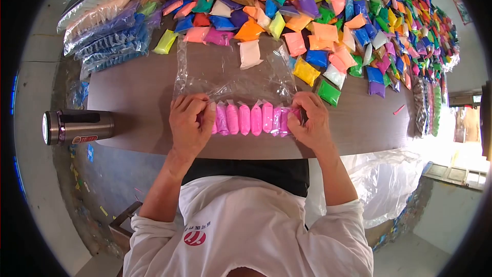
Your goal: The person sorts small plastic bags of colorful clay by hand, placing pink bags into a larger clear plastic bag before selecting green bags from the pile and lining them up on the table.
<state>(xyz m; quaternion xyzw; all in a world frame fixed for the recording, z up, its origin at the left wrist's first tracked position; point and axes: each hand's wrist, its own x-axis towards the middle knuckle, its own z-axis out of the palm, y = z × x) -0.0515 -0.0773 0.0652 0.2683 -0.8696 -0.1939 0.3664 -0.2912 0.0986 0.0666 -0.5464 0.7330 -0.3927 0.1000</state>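
Holding the row of pink packets (245,119) on the near side of the table (141,100) — left hand (192,123) pinched on one end, right hand (310,123) on the other. Clear film (225,90) spreads beyond them. Packets look light, soft, easily squashed; film probably slippery — judged best held by both ends, pressing evenly.

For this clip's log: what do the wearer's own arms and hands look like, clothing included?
The left hand and right hand are bare, with no gloves. The forearms are uncovered too, up to loose white sleeves gathered near the elbows. The sleeves belong to a white shirt with a round red-and-white emblem and small dark lettering.
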